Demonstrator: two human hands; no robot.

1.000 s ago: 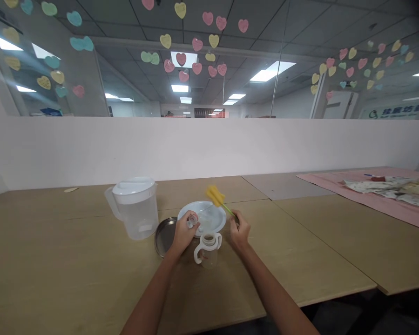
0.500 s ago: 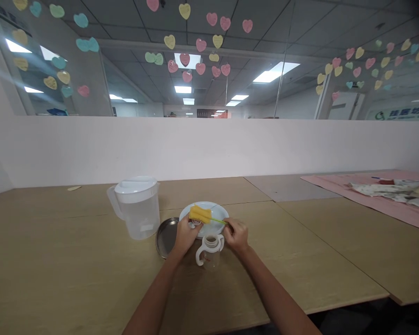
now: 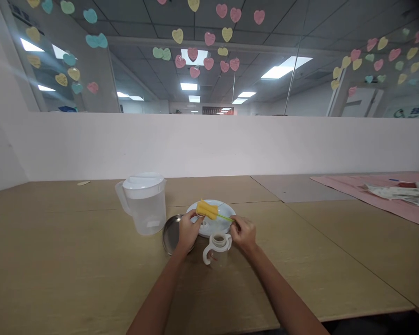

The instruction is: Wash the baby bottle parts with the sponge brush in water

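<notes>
Over the round white dish (image 3: 222, 226), the right hand (image 3: 245, 233) grips a green-stemmed yellow sponge brush (image 3: 207, 210); the left hand (image 3: 189, 231) pinches a small clear part (image 3: 200, 215), mostly hidden, apparently being scrubbed, which calls for steady turning

Left arm (image 3: 162, 291) and right arm (image 3: 279, 284) bare, extended forward, converging toward the hands. Left hand (image 3: 188, 231) curled in a grip, fingertips angled inward. Right hand (image 3: 243, 232) about level with it, near but not touching, fingers closed in a pinch.
</notes>
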